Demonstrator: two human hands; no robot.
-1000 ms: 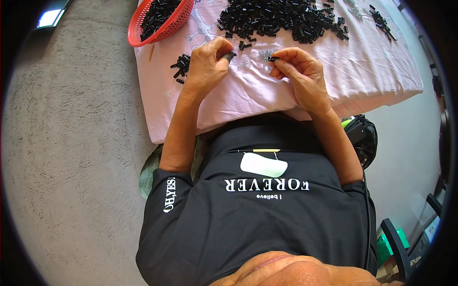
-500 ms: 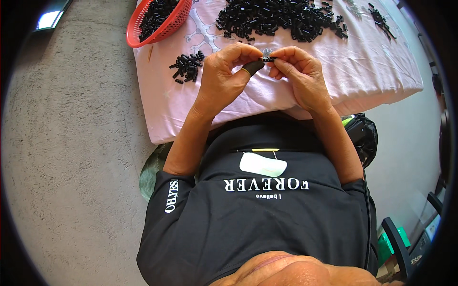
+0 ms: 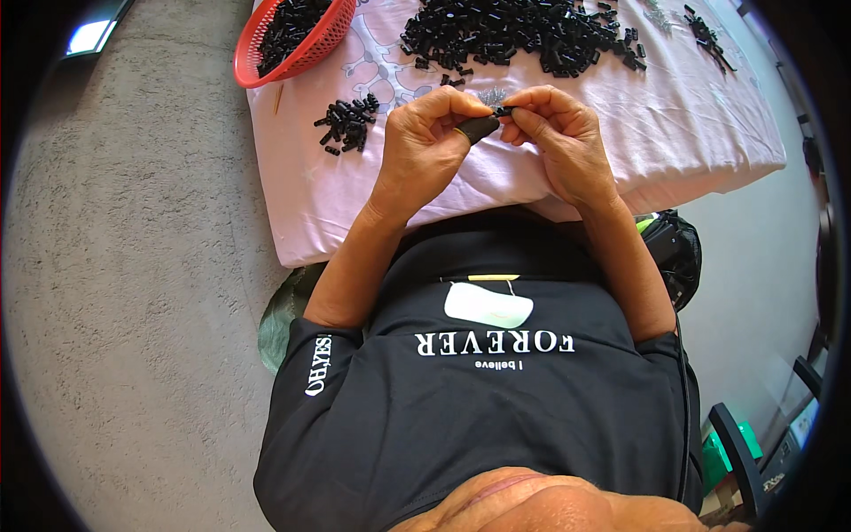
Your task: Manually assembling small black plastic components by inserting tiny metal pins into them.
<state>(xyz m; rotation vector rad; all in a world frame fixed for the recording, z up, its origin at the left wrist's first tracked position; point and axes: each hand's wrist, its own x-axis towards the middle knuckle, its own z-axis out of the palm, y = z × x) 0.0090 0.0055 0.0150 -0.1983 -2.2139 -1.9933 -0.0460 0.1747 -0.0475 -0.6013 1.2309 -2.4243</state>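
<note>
Above the table's near part, my left hand (image 3: pixel 430 133) and my right hand (image 3: pixel 560 129) meet, fingertips almost touching. A small black ridged plastic piece (image 3: pixel 503 111) is pinched between them, mostly hidden by the fingers. A black finger cot (image 3: pixel 480 129) covers my left thumb. Both hands are closed on the piece; whether it is one part or two joined, I cannot tell. To the left of my left hand lies a small pile of like black pieces (image 3: pixel 347 122). A much larger heap of them (image 3: pixel 523 31) spreads beyond my hands.
A red plastic basket (image 3: pixel 330 44) full of black pieces stands at the table's far left. Beside it lies a thin wooden stick (image 3: pixel 278 98). Thin black parts (image 3: pixel 706 40) lie at the far right. A pink patterned cloth (image 3: pixel 310 204) covers the table.
My left hand has shifted slightly right, closer to my right hand, and its thumb has turned a little. Less of the black piece shows between the fingers. My right hand has hardly moved.
</note>
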